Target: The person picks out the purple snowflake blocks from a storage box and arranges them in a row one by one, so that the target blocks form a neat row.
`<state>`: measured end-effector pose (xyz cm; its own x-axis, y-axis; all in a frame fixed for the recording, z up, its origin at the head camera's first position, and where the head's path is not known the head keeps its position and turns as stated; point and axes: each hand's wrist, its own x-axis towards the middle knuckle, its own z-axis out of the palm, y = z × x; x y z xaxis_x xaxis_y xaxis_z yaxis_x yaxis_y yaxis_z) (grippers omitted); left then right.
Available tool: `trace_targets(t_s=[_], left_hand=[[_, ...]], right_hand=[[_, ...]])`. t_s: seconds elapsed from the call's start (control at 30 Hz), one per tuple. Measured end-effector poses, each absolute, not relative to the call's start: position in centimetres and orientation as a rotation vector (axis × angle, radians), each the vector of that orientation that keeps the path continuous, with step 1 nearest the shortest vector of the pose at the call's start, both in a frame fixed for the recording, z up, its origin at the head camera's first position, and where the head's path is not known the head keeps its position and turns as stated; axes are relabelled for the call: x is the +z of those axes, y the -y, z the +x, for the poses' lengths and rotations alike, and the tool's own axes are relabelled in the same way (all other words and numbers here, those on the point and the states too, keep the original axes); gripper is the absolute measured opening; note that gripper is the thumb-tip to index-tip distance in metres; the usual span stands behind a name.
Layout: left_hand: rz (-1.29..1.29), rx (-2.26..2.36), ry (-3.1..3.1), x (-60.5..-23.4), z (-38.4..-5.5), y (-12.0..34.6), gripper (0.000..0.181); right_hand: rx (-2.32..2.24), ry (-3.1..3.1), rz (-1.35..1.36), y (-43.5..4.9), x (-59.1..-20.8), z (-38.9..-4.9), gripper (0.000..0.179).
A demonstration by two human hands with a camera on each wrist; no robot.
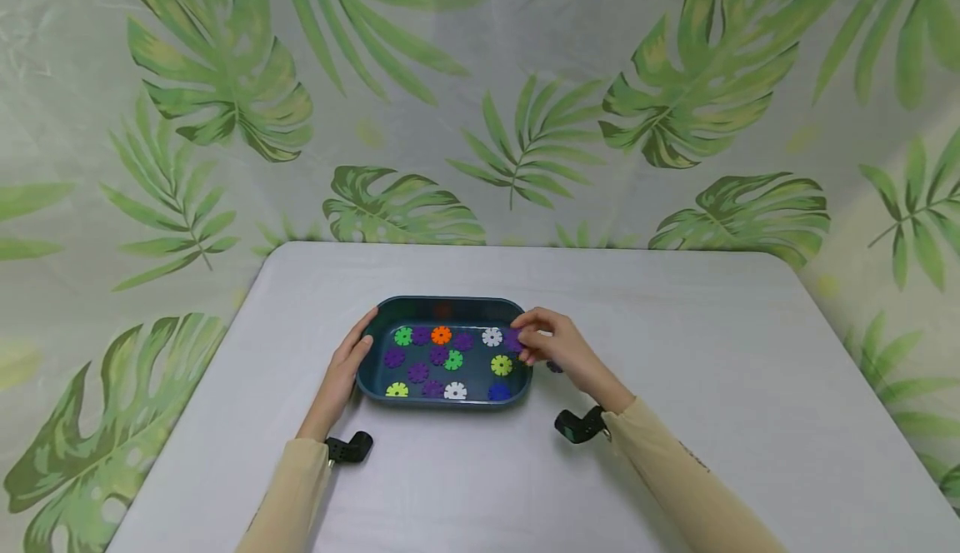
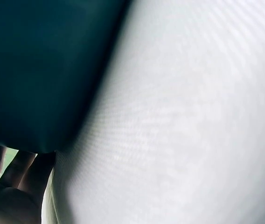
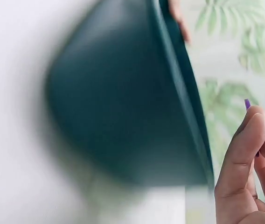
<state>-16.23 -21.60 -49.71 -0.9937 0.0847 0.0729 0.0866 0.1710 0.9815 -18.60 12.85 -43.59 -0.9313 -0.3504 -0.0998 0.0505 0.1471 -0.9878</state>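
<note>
One purple notched disc (image 3: 247,103) shows as a sliver between the thumb and fingers of a person's right hand (image 1: 551,343), which pinches it at the right end of a dark teal tray (image 1: 442,404). From where I stand, the left hand (image 1: 347,357) rests against the tray's left end, fingers extended along its outside and thumb at the rim; it touches the tray without clenching.

Inside the tray, flower-shaped discs lie scattered across the floor: a single orange disc (image 1: 441,335) toward the far side, a blue disc (image 1: 498,391) in the near right corner, and several purple, green, white and yellow ones, a few touching or overlapping. Just outside the tray's right end, partly behind the right hand, sits another dark purple piece (image 1: 555,366).

Nearer the person than the tray, each wrist wears a small black camera (image 1: 579,426) beside a beige sleeve (image 1: 678,474). Beneath the tray spreads a white-covered table (image 1: 465,478); beyond it hangs a pale backdrop (image 1: 420,137) printed with green leaves.
</note>
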Motion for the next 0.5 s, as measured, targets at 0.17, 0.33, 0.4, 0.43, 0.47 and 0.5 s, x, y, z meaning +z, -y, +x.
trace_targets(t_s=[0.17, 0.33, 0.4, 0.43, 0.47, 0.5], left_hand=[[-0.181, -2.009, 2.401, -49.8, -16.2, 21.7, 0.045], [-0.170, -2.024, 2.410, -49.4, -16.1, 21.6, 0.045], [-0.170, -2.027, 2.419, -48.6, -15.8, 21.3, 0.046], [-0.168, -2.030, 2.419, -48.5, -15.8, 21.3, 0.046], [-0.168, -2.037, 2.417, -48.2, -15.7, 21.2, 0.046], [-0.166, -2.042, 2.418, -47.8, -15.6, 21.1, 0.047]], right_hand=[[-1.841, -2.200, -0.163, -18.1, -44.9, -18.5, 0.024], [-1.798, -2.250, -0.040, -21.6, -46.5, -17.9, 0.026], [-1.775, -2.258, -0.015, -22.3, -47.1, -17.8, 0.027], [-1.763, -2.262, -0.003, -22.5, -47.4, -17.7, 0.027], [-1.756, -2.262, 0.004, -22.7, -47.7, -17.7, 0.027], [-1.743, -2.269, 0.008, -22.8, -48.0, -17.7, 0.027]])
